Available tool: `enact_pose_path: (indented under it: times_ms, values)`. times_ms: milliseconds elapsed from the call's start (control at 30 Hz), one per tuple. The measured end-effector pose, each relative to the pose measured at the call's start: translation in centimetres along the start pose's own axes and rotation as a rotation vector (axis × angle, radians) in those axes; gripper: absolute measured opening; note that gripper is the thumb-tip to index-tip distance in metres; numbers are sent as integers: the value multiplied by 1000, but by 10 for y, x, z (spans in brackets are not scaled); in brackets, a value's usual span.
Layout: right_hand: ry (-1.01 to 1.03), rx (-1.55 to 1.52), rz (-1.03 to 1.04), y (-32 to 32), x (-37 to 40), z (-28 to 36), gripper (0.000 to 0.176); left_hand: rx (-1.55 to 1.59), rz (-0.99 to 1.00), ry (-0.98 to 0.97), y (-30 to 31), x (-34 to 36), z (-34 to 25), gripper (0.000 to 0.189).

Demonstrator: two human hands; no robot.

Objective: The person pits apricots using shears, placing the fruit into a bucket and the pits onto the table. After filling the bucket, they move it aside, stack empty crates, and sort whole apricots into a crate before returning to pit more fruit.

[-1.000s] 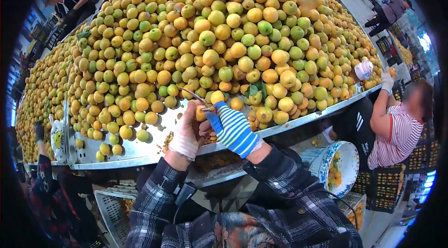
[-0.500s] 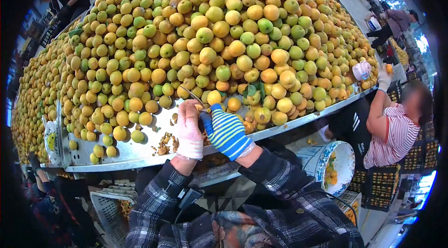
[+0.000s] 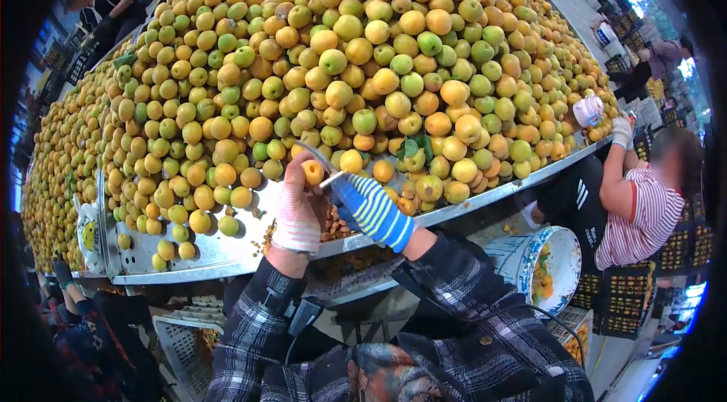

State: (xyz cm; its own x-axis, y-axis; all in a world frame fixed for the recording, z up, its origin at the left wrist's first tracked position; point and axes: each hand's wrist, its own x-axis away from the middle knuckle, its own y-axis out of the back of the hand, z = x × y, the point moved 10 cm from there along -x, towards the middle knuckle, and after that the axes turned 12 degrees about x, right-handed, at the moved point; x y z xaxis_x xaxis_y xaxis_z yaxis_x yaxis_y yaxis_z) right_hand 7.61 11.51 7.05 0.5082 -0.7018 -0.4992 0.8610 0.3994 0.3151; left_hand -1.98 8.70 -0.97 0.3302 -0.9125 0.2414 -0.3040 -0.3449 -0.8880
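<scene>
My left hand [image 3: 297,209], in a pinkish-white glove, is closed around a small orange-yellow fruit that looks like an apricot [image 3: 313,172]. My right hand [image 3: 373,209], in a blue and yellow striped glove, grips a knife [image 3: 330,175]. Its thin curved blade reaches up and left over the held fruit; most of the handle is hidden in the glove. Both hands are close together above the front edge of the metal table [image 3: 144,260]. Small brown pits or scraps [image 3: 333,226] lie on the metal between and under the hands.
A large heap of yellow-green fruit [image 3: 333,61] covers the table. A blue-white bucket [image 3: 509,262] with fruit pieces stands below right, and a grey crate [image 3: 178,349] below left. A person in a striped shirt [image 3: 651,205] sits at right. Black crates [image 3: 625,300] are stacked nearby.
My left hand has tilted and moved slightly left, bringing the held fruit into sight beside the blade. My right hand has shifted a little right, and the knife shows more clearly.
</scene>
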Motion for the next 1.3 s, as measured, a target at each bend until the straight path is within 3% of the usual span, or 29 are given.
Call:
enact_pose_path:
  times_ms: [33, 67, 133, 167, 400, 500, 633, 700, 733, 800, 833, 1000, 1067, 1300]
  values:
    - [-428, -139, 188, -9, 18, -34, 32, -25, 13, 11, -2, 1, 2, 50]
    - [-426, -139, 188, -9, 21, -35, 32, -49, 24, 22, -4, 2, 3, 56]
    - [-309, 347, 211, -4, 22, -33, 25, -100, 41, -25, -13, 4, 0, 56]
    - [-279, 451, 230, -2, 22, -29, 29, -151, 55, -70, -17, 6, -4, 56]
    - [-332, 702, 329, 1, 24, -20, 36, -377, 170, -166, -18, -1, -8, 65]
    - [-312, 724, 314, 1, 25, -23, 36, -774, 227, -319, -33, 2, -23, 68]
    - [-296, 726, 301, 4, 23, -22, 33, -850, 211, -291, -43, 9, -18, 67]
    - [-317, 707, 260, 7, 21, -24, 33, -273, 111, -109, -27, 5, -2, 67]
    - [-318, 720, 258, 8, 19, -26, 32, -271, 114, -105, -24, 3, -1, 67]
    - [-378, 753, 296, 9, 19, -36, 32, -32, 114, 208, -18, 2, 27, 60]
    - [-373, 777, 310, 7, 21, -43, 32, -73, 177, 134, -25, 3, 26, 52]
    - [-345, 779, 304, 9, 20, -38, 31, -345, 184, 94, -21, 2, 8, 45]
    - [-358, 827, 366, 6, 23, -42, 33, -627, 180, -90, -28, 2, -10, 43]
    - [-342, 803, 357, 3, 20, -37, 36, -715, 121, -233, -36, 8, -22, 63]
